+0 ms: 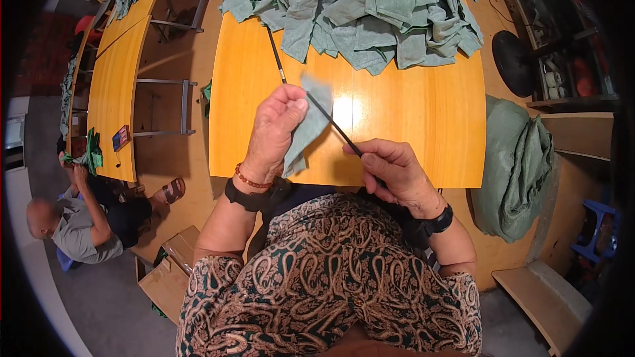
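Observation:
My left hand [274, 122] is closed on a small grey-green cloth piece [309, 132], which hangs along its right side above the near part of the table. A thin black rod [336, 125] slants across the cloth down to my right hand [390, 172], whose fingers are closed round its lower end. Beyond my left fingers a dark thin length with a pale band [282, 74] runs up toward the heap; my grip hides whether it is the same rod. Past both hands, a large heap of grey-green cloth pieces [370, 13] covers the far side of the wooden table [423, 125].
A big green fabric bundle [512, 165] sits right of the table, near a black round fan-like object [512, 63]. At left, a seated person [86, 225] handles green cloth beside another long table [116, 106]. A cardboard box [169, 277] stands on the floor at lower left.

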The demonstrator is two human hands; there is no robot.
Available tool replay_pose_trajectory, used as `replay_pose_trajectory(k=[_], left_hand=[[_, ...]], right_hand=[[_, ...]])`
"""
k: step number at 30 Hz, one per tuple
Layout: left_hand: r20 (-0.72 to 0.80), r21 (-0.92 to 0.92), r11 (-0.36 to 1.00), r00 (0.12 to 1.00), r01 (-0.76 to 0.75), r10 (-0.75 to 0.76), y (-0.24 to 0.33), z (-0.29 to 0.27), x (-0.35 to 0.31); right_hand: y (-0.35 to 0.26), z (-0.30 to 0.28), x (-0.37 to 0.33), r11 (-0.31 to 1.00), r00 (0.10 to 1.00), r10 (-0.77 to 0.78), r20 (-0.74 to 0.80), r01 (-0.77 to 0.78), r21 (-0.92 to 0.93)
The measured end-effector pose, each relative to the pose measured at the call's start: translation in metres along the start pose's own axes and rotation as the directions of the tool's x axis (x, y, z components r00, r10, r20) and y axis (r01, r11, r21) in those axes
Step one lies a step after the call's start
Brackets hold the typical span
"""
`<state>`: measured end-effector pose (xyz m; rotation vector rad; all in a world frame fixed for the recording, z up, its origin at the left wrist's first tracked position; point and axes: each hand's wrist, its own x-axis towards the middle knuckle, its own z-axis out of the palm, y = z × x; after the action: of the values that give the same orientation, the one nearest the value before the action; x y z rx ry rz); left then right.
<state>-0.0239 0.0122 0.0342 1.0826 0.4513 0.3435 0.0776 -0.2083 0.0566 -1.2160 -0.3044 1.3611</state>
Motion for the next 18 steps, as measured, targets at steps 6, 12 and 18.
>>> replay_pose_trajectory(k=[6, 12, 18], left_hand=[[0.162, -0.076, 0.973, 0.966, 0.217, -0.202, -0.017, -0.004, -0.009], [0.018, -0.211, 0.96, 0.982, 0.187, -0.188, -0.013, -0.022, -0.008], [0.038, -0.309, 0.932, 0.982, 0.188, -0.186, -0.021, -0.022, -0.01]], right_hand=[[0.008, -0.005, 0.006, 1.0, 1.0, -0.007, -0.028, 0.008, 0.029], [0.017, -0.015, 0.0, 0.999, 0.999, 0.039, -0.025, -0.038, 0.037], [0.017, -0.009, -0.005, 0.994, 0.994, 0.106, 0.028, -0.105, -0.035]])
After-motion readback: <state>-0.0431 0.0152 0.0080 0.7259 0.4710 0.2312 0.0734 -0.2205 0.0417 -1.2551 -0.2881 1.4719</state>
